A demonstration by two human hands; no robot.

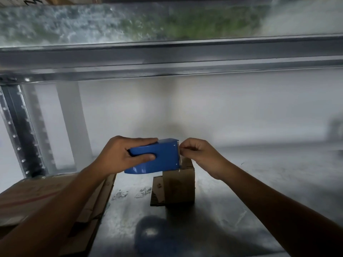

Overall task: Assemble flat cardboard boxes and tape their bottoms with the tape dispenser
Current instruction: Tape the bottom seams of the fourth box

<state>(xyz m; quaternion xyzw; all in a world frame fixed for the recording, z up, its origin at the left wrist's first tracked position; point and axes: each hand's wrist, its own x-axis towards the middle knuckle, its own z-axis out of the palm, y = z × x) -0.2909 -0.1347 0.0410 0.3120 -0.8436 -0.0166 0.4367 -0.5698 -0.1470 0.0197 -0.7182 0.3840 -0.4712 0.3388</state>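
Head view: my left grip (120, 154) is wrapped round the blue tape dispenser (157, 158), thumb on its near side and fingers over the top, and holds it in the air. My right grip (196, 153) is pinched at the dispenser's toothed edge, apparently on the tape end (179, 161), though the clear tape barely shows. Just below them a small cardboard box (178, 186) stands folded up on the metal surface (241, 201). I judge it is assembled but not yet taped, and no strip is visible on it. A stack of flat cardboard (46, 197) lies to the left, so more boxes remain. No brand shows on the dispenser, and the black marks at the frame's top left are unreadable.
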